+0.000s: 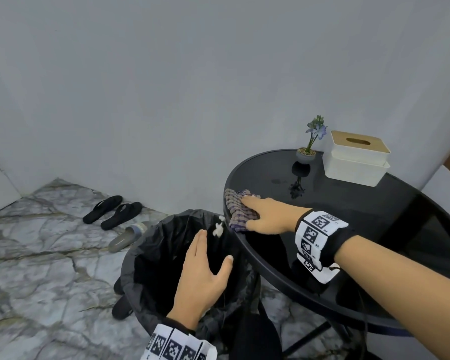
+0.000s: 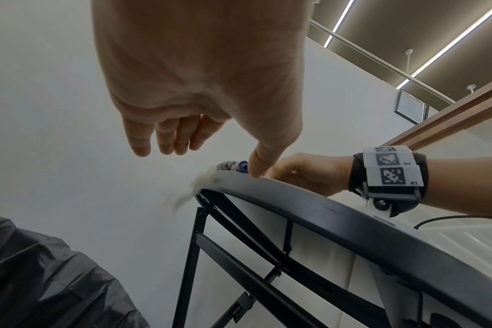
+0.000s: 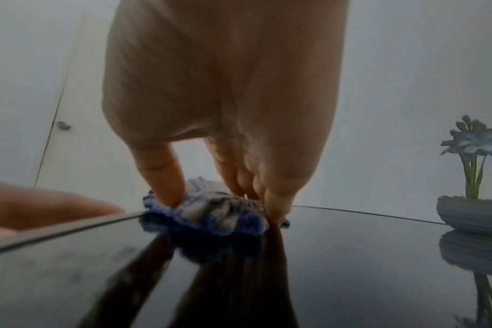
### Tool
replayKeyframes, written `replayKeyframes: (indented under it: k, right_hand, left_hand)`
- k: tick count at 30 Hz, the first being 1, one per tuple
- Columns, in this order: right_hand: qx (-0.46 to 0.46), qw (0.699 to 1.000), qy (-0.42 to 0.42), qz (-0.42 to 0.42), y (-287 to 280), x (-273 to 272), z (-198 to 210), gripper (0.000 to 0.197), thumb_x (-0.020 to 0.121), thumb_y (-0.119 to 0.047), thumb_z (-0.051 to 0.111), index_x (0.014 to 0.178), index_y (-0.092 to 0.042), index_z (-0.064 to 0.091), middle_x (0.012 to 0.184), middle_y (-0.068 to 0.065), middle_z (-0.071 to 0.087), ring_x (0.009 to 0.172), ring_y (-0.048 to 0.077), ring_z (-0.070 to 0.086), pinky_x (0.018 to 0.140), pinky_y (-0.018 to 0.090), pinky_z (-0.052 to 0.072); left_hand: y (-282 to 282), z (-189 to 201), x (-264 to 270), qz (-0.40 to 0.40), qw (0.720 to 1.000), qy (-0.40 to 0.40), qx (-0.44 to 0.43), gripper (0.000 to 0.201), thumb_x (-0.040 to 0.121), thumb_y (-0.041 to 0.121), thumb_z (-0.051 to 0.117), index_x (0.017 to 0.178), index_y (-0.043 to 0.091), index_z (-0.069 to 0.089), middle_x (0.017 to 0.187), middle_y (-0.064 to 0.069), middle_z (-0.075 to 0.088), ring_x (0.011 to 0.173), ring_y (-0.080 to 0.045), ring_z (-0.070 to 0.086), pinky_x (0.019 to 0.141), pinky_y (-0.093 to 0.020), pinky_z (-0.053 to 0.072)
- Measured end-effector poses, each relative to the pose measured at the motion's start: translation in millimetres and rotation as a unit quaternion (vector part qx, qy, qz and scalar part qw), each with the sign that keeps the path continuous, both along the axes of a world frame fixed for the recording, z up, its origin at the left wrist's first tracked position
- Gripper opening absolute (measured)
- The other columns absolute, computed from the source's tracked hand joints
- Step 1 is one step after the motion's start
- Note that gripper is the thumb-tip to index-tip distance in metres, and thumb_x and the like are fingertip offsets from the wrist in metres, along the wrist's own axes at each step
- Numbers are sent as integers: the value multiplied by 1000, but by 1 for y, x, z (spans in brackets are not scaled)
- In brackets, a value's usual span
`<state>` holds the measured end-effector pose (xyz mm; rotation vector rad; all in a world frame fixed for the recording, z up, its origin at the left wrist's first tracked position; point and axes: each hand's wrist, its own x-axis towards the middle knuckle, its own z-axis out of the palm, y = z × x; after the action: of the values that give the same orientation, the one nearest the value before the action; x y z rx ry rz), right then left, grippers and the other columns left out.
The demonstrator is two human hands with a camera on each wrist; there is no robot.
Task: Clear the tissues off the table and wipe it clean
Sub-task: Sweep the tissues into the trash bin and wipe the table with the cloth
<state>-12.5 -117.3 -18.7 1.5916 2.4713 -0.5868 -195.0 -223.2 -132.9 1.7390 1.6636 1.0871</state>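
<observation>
Right hand (image 1: 269,216): lies flat on the cloth (image 1: 238,211), fingers straight and pressing it down onto the counter (image 1: 374,229); the right wrist view shows the fingertips (image 3: 169,195) bearing on the bunched fabric.
Left hand (image 1: 203,276): open, palm down, fingers together and thumb spread, holding nothing; it hovers over the bin (image 1: 151,261), just beside the counter's left edge.
Cloth: a crumpled rag, checked in blue and grey-white, at the far left rim of the counter.
Tissue (image 1: 218,227): small white shreds, blurred, just off the counter's left edge and above the bin's mouth, right beside the cloth; whether they touch the liner I cannot tell. In the left wrist view a pale blur (image 2: 200,184) sits at the rim.
Bin: round, lined with a black bag, standing on the floor against the counter's left side.
Counter: round, black, glossy, with a thin raised rim and dark metal legs; it mirrors the things on it.
Far side of counter: a small grey pot with a blue flower (image 1: 309,141), and to its right a white tissue box (image 1: 356,157) with a tan slotted lid.
Room: plain pale walls; grey marbled floor (image 1: 37,255); black flip-flops (image 1: 112,211) and a grey slipper (image 1: 127,236) far left of the bin.
</observation>
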Motion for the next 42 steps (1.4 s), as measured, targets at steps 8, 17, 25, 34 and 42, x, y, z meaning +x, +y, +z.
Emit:
replayKeyframes:
  k: [8, 17, 25, 34, 42]
  right_hand:
    - [33, 997, -54, 35, -7, -28, -14, 49, 100, -15, 34, 144, 4, 23, 154, 23, 19, 144, 34, 15, 117, 37, 11]
    - [107, 985, 128, -45, 8, -5, 10, 22, 96, -20, 39, 107, -10, 55, 102, 15, 63, 82, 31, 61, 70, 36, 48]
    - [99, 994, 34, -39, -24, 54, 14, 20, 96, -21, 38, 104, -10, 52, 93, 14, 61, 77, 33, 60, 72, 42, 50]
    - [-7, 999, -11, -44, -42, 47, -14, 70, 99, -46, 28, 153, -9, 3, 162, 10, -6, 149, 22, -7, 121, 35, 2]
    - [47, 997, -51, 19, -34, 20, -27, 59, 103, -37, 21, 153, -13, 3, 163, 6, -4, 149, 25, -8, 120, 47, 10]
  left_hand:
    - [1, 0, 5, -18, 1000, 8, 2, 85, 88, 51, 58, 154, 21, 15, 161, 8, 18, 146, -4, 14, 115, -18, 16]
    - [2, 13, 13, -33, 999, 1, 6, 85, 88, 54, 57, 154, 21, 17, 161, 9, 19, 147, -3, 14, 118, -24, 17]
    - [3, 24, 29, -55, 998, 9, 33, 80, 88, 57, 54, 153, 26, 20, 159, 12, 23, 146, -2, 17, 118, -27, 20]
    - [10, 28, 47, -62, 997, 36, 34, 69, 95, 43, 51, 153, 17, 23, 161, 6, 18, 146, -3, 13, 114, -18, 11]
    - [15, 29, 47, -53, 997, 50, 32, 64, 96, 33, 51, 152, 14, 27, 159, 2, 24, 146, -7, 19, 113, -18, 12]
